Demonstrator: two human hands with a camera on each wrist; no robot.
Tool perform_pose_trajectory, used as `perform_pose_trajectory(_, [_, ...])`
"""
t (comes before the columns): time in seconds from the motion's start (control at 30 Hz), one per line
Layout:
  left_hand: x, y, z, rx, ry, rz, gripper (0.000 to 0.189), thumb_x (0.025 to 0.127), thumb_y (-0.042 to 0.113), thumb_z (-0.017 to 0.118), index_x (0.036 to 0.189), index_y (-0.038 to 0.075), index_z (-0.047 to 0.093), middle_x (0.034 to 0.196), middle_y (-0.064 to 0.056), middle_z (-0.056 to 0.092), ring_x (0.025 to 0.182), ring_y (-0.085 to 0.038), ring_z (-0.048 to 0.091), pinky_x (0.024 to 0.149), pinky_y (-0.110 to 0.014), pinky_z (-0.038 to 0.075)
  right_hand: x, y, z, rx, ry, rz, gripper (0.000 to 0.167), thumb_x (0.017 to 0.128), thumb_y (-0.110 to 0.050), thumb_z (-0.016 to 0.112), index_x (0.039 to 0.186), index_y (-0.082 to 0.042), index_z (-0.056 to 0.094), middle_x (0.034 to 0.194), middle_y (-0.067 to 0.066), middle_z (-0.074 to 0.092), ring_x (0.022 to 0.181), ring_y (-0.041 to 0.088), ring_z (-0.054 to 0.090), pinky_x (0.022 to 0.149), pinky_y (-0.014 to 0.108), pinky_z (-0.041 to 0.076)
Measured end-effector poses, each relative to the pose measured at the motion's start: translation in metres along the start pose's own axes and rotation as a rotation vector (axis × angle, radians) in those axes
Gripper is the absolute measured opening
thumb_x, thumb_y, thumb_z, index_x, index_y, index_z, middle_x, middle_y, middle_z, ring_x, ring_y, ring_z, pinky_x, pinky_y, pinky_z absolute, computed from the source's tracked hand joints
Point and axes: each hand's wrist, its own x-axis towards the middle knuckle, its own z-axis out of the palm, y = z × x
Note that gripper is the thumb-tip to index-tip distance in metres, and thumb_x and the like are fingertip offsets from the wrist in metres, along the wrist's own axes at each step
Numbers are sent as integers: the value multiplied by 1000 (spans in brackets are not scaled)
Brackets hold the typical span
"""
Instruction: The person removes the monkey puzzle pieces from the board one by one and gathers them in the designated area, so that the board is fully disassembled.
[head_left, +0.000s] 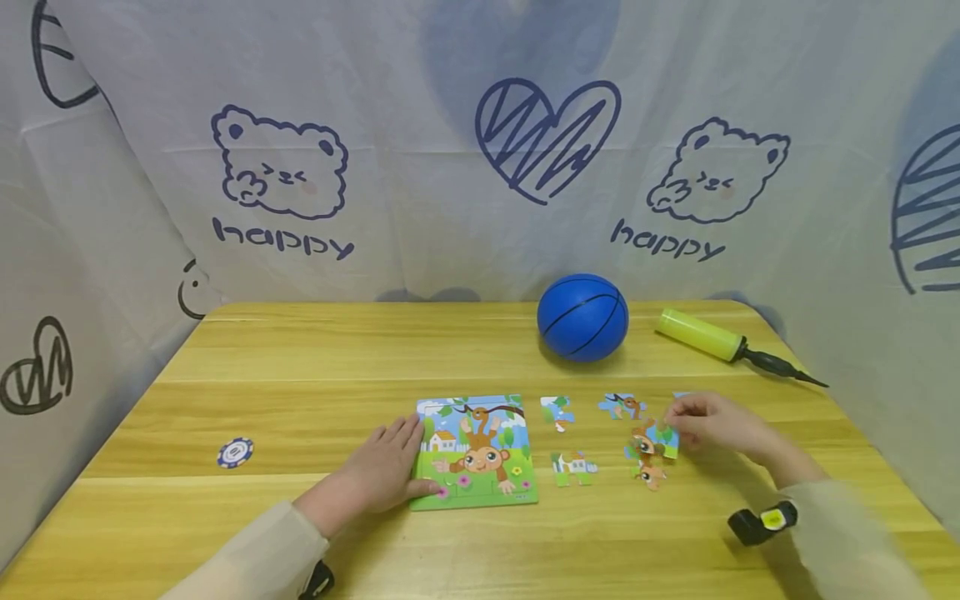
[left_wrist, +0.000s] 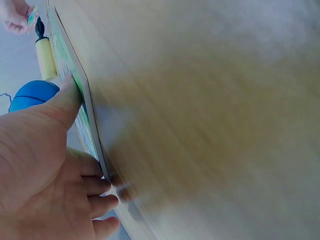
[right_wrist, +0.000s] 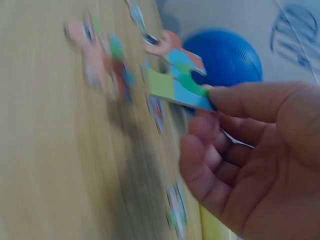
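A square monkey jigsaw puzzle board [head_left: 480,433] lies on the table. My left hand [head_left: 378,467] rests at its left side, the thumb [left_wrist: 69,100] on the picture and the straight fingers along the edge. In the head view my right hand [head_left: 708,425] is to the right of the board. Between thumb and fingertips it pinches a puzzle piece [right_wrist: 175,82] with green, blue and brown parts, held tilted above the table. Loose pieces lie between the board and this hand: a house piece [head_left: 573,467], a corner piece [head_left: 557,408], a branch piece [head_left: 621,407] and a face piece [head_left: 651,477].
Behind the pieces stands a blue ball [head_left: 582,318]. A yellow-green hand pump [head_left: 701,335] with a black nozzle lies at the back right. On the left is a blue-and-white poker chip [head_left: 236,452]. A printed cloth [head_left: 420,167] hangs behind the wooden table [head_left: 315,350].
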Motion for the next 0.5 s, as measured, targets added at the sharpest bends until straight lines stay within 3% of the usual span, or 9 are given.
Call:
perform_pose_trajectory(0.13, [1,0,1,2,-2,-1,90,85,58,47,138,-12,27,145,-26,20,132,-39,22,108,-49,18,-20,16,-21,16,-73,17,24,98,-14,46,94,8,54,63,8,43,50,22,34,46,35,37])
perform_pose_trajectory(0.27, [1,0,1,4,-4,-2,90,86,58,47,138,-12,27,145,-26,20,132,-39,21,108,-49,18,-36,31,-38,-4,-94,23,24,98,-12,44,96,10,54,59,11,40,48,26,29,44,36,33])
perform_pose_trajectory(0.5, [0,0,0,3,-4,-1,89,86,57,47,138,-12,27,145,-26,21,132,-39,21,108,-49,18,-46,48,-48,-61,-33,119,27,97,-16,48,100,9,57,67,1,47,53,9,39,46,26,38])
